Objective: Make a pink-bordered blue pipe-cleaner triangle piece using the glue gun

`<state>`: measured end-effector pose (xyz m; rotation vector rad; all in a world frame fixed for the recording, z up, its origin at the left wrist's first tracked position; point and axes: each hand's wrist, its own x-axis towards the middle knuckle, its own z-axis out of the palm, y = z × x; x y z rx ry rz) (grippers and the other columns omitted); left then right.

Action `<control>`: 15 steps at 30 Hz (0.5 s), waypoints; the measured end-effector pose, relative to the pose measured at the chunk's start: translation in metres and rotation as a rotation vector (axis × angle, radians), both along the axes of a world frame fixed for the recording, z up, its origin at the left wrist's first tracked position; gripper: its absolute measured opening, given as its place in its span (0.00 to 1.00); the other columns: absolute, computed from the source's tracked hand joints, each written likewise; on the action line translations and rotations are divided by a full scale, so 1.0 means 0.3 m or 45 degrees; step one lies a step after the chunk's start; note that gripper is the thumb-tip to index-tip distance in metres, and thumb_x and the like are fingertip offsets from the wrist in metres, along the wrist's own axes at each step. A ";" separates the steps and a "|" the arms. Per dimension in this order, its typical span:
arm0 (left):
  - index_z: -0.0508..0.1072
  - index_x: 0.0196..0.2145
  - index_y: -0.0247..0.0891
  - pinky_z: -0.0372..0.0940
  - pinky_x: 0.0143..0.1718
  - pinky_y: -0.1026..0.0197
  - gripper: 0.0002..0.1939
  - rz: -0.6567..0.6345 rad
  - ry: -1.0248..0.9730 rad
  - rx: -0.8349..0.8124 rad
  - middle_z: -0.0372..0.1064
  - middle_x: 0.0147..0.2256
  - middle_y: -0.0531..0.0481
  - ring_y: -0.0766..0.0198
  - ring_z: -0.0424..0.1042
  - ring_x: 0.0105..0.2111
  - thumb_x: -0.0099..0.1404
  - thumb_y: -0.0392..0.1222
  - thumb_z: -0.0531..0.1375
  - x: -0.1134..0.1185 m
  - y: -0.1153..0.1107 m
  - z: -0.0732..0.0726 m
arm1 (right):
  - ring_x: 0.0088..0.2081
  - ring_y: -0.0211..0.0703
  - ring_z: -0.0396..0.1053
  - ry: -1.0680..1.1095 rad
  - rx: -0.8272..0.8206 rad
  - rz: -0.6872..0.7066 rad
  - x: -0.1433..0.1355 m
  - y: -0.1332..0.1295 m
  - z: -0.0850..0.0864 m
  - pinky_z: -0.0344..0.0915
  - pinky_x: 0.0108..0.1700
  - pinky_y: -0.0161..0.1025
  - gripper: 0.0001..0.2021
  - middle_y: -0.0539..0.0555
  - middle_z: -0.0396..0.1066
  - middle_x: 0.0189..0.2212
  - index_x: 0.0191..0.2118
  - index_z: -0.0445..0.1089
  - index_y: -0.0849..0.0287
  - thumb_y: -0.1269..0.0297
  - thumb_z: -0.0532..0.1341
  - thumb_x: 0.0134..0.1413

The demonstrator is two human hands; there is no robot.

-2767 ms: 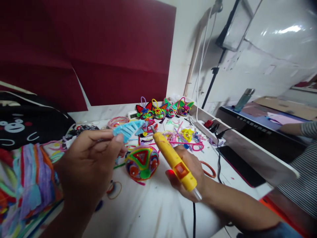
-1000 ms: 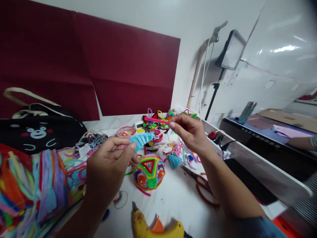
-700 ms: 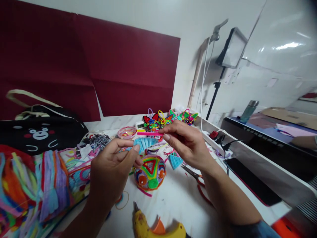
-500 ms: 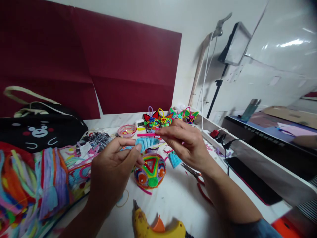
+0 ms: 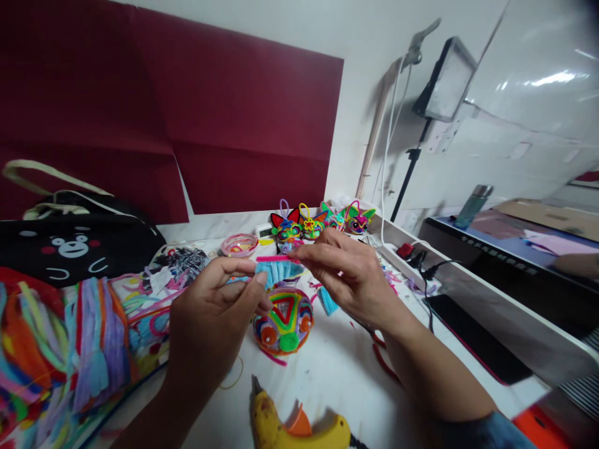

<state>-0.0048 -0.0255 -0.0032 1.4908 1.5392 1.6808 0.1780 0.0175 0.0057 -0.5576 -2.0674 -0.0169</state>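
Observation:
My left hand (image 5: 213, 315) pinches a light blue fan-shaped pipe-cleaner piece (image 5: 279, 272) above the table. My right hand (image 5: 352, 277) holds a short pink pipe-cleaner strip (image 5: 274, 258) laid along the fan's top edge. Just below both hands sits a round multicoloured pipe-cleaner ball (image 5: 282, 320) with a red and green triangle on it. A yellow glue gun (image 5: 299, 426) lies on the white table at the near edge, nozzle pointing away from me.
Several finished colourful cat-face figures (image 5: 322, 219) stand at the back. A heap of pipe cleaners (image 5: 60, 346) lies left, with a black bear-face bag (image 5: 70, 246) behind. Red scissors (image 5: 381, 365), another blue fan (image 5: 329, 301), cables and a dark tablet (image 5: 468, 337) lie right. Another person's sleeve (image 5: 584, 265) shows far right.
My right hand laid the glue gun on the table, picked up the pink strip and brought it left onto the blue fan's top edge. My left hand kept the fan and lowered slightly.

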 end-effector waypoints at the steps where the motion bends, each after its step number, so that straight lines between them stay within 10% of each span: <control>1: 0.71 0.32 0.42 0.69 0.23 0.67 0.07 -0.014 -0.016 0.014 0.71 0.17 0.58 0.65 0.73 0.18 0.54 0.41 0.65 -0.001 0.003 -0.002 | 0.34 0.37 0.64 -0.007 -0.003 0.000 0.000 -0.001 0.000 0.61 0.34 0.35 0.11 0.50 0.63 0.31 0.46 0.71 0.58 0.74 0.56 0.63; 15: 0.76 0.45 0.45 0.68 0.24 0.69 0.16 -0.056 0.040 0.087 0.71 0.20 0.60 0.69 0.71 0.18 0.58 0.41 0.63 -0.002 -0.003 -0.001 | 0.31 0.37 0.63 -0.069 -0.005 -0.075 -0.012 -0.002 -0.006 0.59 0.33 0.35 0.10 0.50 0.62 0.29 0.44 0.72 0.58 0.72 0.54 0.64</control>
